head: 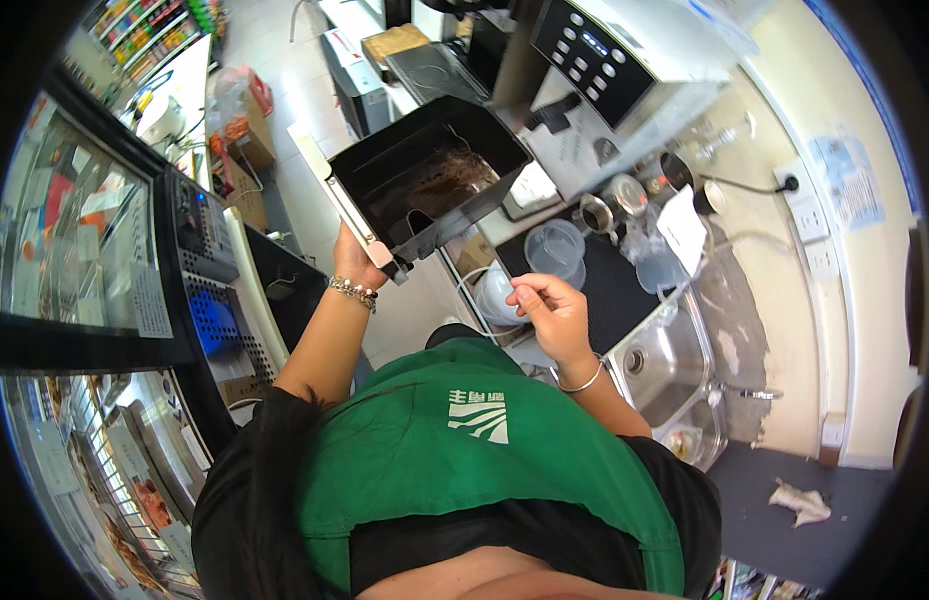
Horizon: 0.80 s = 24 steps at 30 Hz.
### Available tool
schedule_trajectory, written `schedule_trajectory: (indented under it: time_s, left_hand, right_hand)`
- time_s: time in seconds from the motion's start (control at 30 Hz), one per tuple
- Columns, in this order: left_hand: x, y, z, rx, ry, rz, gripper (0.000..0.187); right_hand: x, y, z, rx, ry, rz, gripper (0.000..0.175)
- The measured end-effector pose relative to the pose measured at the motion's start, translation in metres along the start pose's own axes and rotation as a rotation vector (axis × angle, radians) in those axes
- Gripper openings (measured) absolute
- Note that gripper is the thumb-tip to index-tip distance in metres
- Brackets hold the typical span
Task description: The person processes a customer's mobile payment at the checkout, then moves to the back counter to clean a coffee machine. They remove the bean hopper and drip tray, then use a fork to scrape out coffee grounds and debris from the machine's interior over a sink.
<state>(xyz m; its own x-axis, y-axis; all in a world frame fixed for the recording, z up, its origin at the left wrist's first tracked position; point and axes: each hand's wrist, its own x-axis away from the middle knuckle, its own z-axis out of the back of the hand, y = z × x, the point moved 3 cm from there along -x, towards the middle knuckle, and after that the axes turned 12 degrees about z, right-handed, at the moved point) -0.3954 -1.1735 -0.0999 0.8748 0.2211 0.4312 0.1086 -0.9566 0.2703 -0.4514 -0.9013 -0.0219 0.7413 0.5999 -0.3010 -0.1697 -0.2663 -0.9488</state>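
Note:
My left hand (357, 259) holds a black plastic bin (434, 169) by the underside of its pale front panel. The bin is tilted, its inside smeared with brown residue that looks like coffee grounds. My right hand (552, 311) is raised to the right of the bin, thumb and fingers pinched together; whether something small is between them I cannot tell. Beyond the bin stands a coffee machine (595, 64) with a black button panel. Round clear plastic containers (554, 247) rest on a black ribbed mat (610, 296) beside my right hand.
A steel double sink (659, 360) lies at the right. Metal pitchers (595, 214) and a plugged-in cord (742, 186) are near the wall. Glass-fronted display cases (81, 225) stand at the left. Cardboard boxes (247, 135) sit on the tiled floor, and a cloth (800, 502) lies at lower right.

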Motion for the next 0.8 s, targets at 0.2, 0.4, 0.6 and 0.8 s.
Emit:
schedule_trajectory:
  time_s: [0.2, 0.4, 0.6, 0.8]
  left_hand:
    - [0.018, -0.056, -0.038, -0.033, -0.172, 0.123, 0.043]
    - [0.032, -0.11, -0.043, -0.144, -0.095, 0.163, 0.04]
    - [0.036, -0.174, -0.034, -0.097, -0.106, 0.22, 0.042]
    - [0.08, -0.253, -0.013, 0.013, -0.215, 0.333, 0.045]
  right_hand:
    - [0.042, -0.02, 0.052, 0.078, 0.171, 0.008, 0.016]
    - [0.069, -0.036, 0.109, 0.111, 0.272, 0.024, 0.016]
    - [0.098, -0.053, 0.189, 0.137, 0.322, 0.022, 0.017]
    - [0.116, -0.069, 0.29, 0.165, 0.319, 0.066, 0.017]
